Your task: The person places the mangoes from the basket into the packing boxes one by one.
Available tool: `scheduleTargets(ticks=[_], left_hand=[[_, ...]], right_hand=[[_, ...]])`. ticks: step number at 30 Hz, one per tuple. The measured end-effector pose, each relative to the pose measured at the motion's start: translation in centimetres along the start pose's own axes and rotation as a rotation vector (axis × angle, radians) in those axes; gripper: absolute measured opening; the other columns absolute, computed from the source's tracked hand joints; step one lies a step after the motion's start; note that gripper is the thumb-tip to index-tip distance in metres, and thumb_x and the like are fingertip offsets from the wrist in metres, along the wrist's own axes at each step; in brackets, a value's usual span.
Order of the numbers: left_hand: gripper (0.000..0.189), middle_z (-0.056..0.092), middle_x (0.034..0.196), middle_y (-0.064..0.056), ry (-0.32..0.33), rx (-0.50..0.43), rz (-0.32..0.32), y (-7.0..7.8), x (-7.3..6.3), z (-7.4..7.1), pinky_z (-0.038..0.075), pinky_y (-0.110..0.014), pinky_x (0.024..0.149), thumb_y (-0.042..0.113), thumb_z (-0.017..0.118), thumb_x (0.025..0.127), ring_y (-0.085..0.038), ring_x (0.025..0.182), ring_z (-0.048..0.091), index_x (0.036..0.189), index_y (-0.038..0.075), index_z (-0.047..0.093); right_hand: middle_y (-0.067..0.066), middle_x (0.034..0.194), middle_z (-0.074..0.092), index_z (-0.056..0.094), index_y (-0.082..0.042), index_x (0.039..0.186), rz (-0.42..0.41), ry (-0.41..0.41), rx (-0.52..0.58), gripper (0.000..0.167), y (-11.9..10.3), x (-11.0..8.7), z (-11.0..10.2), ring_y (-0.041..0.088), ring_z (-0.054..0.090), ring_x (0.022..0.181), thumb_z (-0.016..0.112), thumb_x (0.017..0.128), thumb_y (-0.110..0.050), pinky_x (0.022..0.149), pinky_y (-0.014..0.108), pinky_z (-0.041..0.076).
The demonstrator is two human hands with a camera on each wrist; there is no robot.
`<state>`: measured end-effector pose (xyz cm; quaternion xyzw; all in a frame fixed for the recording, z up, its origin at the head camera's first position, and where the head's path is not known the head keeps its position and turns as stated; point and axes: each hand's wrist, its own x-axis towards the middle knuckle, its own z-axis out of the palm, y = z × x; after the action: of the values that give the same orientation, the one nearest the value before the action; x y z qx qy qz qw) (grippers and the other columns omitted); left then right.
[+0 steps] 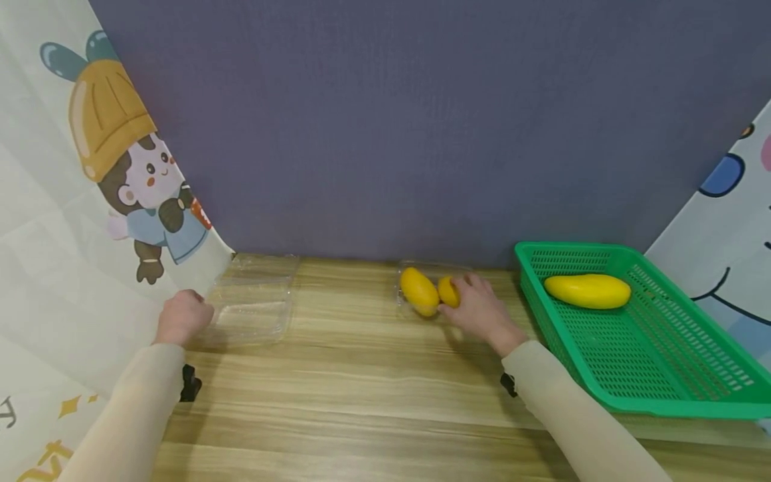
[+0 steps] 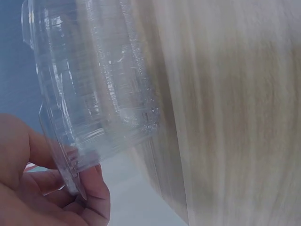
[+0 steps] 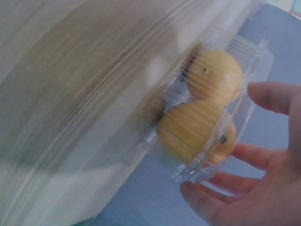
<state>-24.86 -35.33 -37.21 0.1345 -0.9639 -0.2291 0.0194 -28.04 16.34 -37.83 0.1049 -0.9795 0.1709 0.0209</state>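
On the left, my left hand (image 1: pixel 184 316) pinches the edge of a clear plastic box (image 1: pixel 255 311). In the left wrist view, the fingers (image 2: pixel 96 188) curl at the rim of this box (image 2: pixel 89 80). My right hand (image 1: pixel 478 308) is at a second clear plastic box (image 3: pixel 176 99) by the back wall, fingers and thumb spread at its side. Inside that box lie two yellow-orange fruits, one oval like a mango (image 1: pixel 419 290), the other (image 1: pixel 448 292) partly hidden by the right hand. In the right wrist view, the thumb (image 3: pixel 270 95) stands apart from the other fingers.
A green mesh basket (image 1: pixel 650 407) stands at the right, with a long yellow fruit (image 1: pixel 587 291) near its back. A dark blue-grey wall (image 1: pixel 373 134) closes off the back of the wooden table (image 1: pixel 337 408). Printed white cloth (image 1: pixel 42 221) hangs at the left.
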Motion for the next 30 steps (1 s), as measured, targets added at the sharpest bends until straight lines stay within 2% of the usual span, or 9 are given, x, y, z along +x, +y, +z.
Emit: scheduleTargets(ticks=[6, 11, 18, 24, 30], left_hand=[[0.042, 0.051, 0.109, -0.037, -0.031, -0.022, -0.020, 0.1, 0.1, 0.1, 0.047, -0.050, 0.067, 0.013, 0.043, 0.083, -0.049, 0.091, 0.052, 0.112, -0.016, 0.048], [0.042, 0.053, 0.107, -0.035, -0.045, -0.027, 0.012, 0.0, 0.1, 0.0, 0.048, -0.048, 0.065, 0.013, 0.043, 0.082, -0.047, 0.089, 0.053, 0.112, -0.016, 0.049], [0.040, 0.055, 0.103, -0.033, -0.063, -0.029, 0.049, 0.0, -0.1, -0.1, 0.048, -0.045, 0.062, 0.013, 0.044, 0.082, -0.043, 0.084, 0.055, 0.110, -0.015, 0.051], [0.040, 0.054, 0.105, -0.033, -0.067, -0.033, 0.061, 0.3, -0.3, 0.2, 0.047, -0.046, 0.065, 0.013, 0.044, 0.082, -0.043, 0.086, 0.053, 0.110, -0.015, 0.051], [0.039, 0.056, 0.102, -0.032, -0.061, -0.054, 0.085, 1.0, -0.6, 0.8, 0.045, -0.041, 0.061, 0.013, 0.045, 0.082, -0.038, 0.080, 0.052, 0.109, -0.013, 0.052]], right_hand=[[0.025, 0.141, 0.034, 0.042, -0.003, 0.138, 0.005, 0.026, 0.012, 0.061, 0.0, -0.4, -0.4, 0.044, 0.031, 0.128, 0.051, 0.092, -0.042, 0.096, 0.065, 0.034], [0.026, 0.140, 0.036, 0.042, -0.001, 0.137, -0.014, 0.037, 0.015, 0.060, -0.4, -1.1, -1.1, 0.045, 0.032, 0.128, 0.051, 0.092, -0.041, 0.100, 0.062, 0.032], [0.024, 0.137, 0.040, 0.044, -0.004, 0.137, -0.046, 0.044, 0.000, 0.059, -1.1, -2.2, -2.3, 0.042, 0.040, 0.122, 0.052, 0.092, -0.041, 0.094, 0.060, 0.040], [0.026, 0.142, 0.034, 0.041, -0.006, 0.139, -0.054, -0.006, -0.017, 0.060, -1.5, -3.2, -3.6, 0.044, 0.036, 0.126, 0.051, 0.092, -0.042, 0.097, 0.062, 0.036], [0.026, 0.144, 0.033, 0.040, -0.007, 0.141, -0.058, -0.057, -0.071, 0.064, -1.9, -4.0, -5.0, 0.044, 0.035, 0.127, 0.049, 0.092, -0.048, 0.094, 0.064, 0.036]])
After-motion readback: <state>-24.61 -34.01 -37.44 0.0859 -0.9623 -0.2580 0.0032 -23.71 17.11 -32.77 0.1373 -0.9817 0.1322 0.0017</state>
